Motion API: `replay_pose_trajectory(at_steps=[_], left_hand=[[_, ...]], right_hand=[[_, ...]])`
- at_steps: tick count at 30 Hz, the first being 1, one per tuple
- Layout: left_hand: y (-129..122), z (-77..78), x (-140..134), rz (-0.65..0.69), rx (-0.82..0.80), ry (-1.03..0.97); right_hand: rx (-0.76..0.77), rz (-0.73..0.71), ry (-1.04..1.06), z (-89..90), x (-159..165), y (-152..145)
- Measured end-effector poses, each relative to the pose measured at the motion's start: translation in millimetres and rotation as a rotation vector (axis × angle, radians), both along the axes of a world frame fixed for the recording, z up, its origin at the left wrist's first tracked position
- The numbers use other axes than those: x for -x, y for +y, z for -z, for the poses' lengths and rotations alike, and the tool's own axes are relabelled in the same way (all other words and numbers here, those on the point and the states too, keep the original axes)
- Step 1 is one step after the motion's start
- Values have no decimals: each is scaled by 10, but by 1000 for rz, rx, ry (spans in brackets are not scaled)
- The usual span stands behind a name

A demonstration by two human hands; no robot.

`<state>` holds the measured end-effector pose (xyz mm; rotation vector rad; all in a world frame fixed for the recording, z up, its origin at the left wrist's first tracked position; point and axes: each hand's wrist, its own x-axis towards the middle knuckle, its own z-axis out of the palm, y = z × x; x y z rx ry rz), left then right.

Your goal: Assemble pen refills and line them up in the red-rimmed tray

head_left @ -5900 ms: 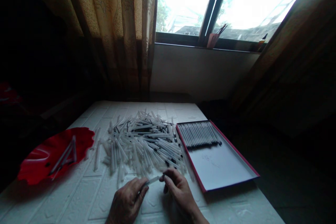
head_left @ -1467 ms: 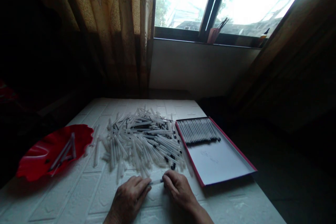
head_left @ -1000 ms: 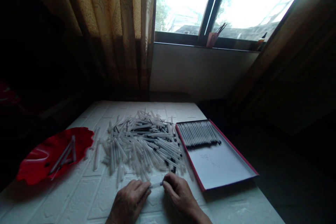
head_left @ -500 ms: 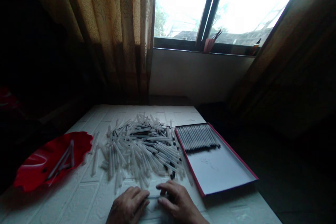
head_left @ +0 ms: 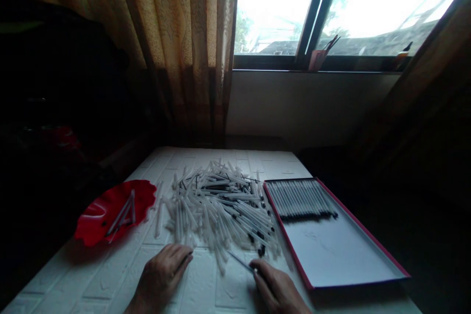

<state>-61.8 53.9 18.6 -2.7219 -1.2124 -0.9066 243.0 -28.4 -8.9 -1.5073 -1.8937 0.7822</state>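
Note:
A thin pen [head_left: 241, 261] is pinched near its rear end between the thumb and fingers of my right hand [head_left: 277, 287], its narrow end pointing left toward the pile. My left hand [head_left: 162, 272] rests low at the table's near side, fingers curled and pressed together; whether anything is in them is hidden. Just beyond both hands spreads a loose pile of clear pen barrels [head_left: 217, 206], some with black ends. To the right, a shallow red-edged box [head_left: 342, 260] holds a neat row of pens [head_left: 301, 198] at its far end, black ends toward me.
A red wavy-rimmed bowl [head_left: 93, 213] with several pen parts stands at the left on the white brick-patterned table [head_left: 110, 274]. Behind are a curtain [head_left: 176, 34] and a window, with a pink cup [head_left: 317, 60] of sticks on the sill.
My hands have moved apart; both were at the pen, and now only my right hand holds it. My left hand has drawn left. The view has turned slightly left.

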Motion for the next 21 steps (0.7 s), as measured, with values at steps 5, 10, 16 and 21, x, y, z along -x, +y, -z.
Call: replay_pose_trajectory(at_steps=[5, 10, 16, 21], left_hand=[[192, -126, -93, -116, 125, 172], [234, -317, -287, -158, 300, 365], [267, -398, -427, -193, 351, 428], [373, -339, -536, -179, 376, 319]], right_hand=[[-81, 140, 75, 141, 90, -12], [-77, 105, 65, 137, 62, -26], [-92, 102, 39, 129, 51, -30], [-143, 129, 45, 132, 78, -35]])
